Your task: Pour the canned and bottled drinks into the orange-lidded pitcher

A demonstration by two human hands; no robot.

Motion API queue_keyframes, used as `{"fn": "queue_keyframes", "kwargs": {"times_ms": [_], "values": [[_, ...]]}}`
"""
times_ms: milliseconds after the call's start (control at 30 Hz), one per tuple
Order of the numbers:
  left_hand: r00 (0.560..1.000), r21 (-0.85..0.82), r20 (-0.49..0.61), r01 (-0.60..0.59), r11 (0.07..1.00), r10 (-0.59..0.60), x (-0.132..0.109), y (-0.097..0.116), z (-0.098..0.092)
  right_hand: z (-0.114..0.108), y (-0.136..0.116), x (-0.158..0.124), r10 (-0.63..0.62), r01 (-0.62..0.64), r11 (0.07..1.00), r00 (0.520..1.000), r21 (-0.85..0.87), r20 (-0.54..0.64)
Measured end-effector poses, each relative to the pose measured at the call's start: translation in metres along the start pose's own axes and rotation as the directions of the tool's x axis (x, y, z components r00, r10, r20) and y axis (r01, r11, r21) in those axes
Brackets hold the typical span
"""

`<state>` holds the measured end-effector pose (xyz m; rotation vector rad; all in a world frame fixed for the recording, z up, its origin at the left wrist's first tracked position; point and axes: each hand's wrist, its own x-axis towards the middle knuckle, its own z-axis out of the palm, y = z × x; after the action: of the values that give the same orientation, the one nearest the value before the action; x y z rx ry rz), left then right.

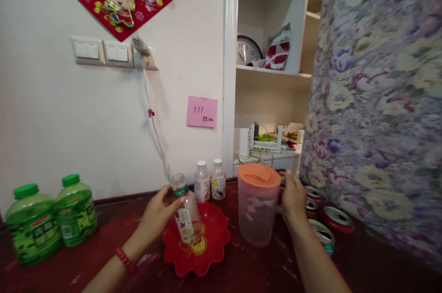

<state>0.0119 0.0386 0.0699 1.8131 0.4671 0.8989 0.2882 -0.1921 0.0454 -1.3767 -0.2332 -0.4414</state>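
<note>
My left hand (159,212) is wrapped round a small clear plastic bottle (185,217) with no cap and a white and green label, held tilted over a red scalloped plate (214,242). My right hand (293,196) grips the handle of a clear plastic pitcher (257,212) with an orange lid, which stands on the dark red table (255,270) just right of the plate. A red bead bracelet sits on my left wrist.
Two capped small bottles (210,180) stand behind the plate by the wall. Two big green jugs (51,217) stand at the far left. Several drink cans (328,224) lie right of the pitcher against a flowered cloth (380,100). White shelves (272,72) hold a clock and a router.
</note>
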Motion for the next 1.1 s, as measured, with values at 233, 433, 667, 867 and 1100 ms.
{"fn": "queue_keyframes", "kwargs": {"times_ms": [233,433,667,867,1100], "values": [[0.993,-0.046,0.121,0.014,0.999,-0.009,0.003,-0.012,-0.003,0.004,0.029,-0.009,0.137,-0.128,0.987,0.986,0.098,-0.091],[0.978,0.019,0.207,0.008,1.0,-0.012,0.001,-0.018,-0.002,0.008,0.033,-0.023,0.221,-0.201,0.967,0.968,0.157,-0.123],[0.961,-0.014,0.277,-0.009,1.0,0.012,0.0,-0.029,0.005,0.007,0.035,-0.032,0.308,-0.27,0.937,0.938,0.222,-0.16],[0.977,0.005,0.207,-0.054,0.999,0.052,-0.001,-0.042,0.011,0.01,0.027,-0.036,0.412,-0.346,0.842,0.908,0.414,-0.08],[0.983,0.018,0.179,-0.044,0.999,0.041,-0.005,-0.042,0.017,0.013,-0.002,-0.033,0.362,-0.322,0.82,0.932,0.473,0.007]]}}
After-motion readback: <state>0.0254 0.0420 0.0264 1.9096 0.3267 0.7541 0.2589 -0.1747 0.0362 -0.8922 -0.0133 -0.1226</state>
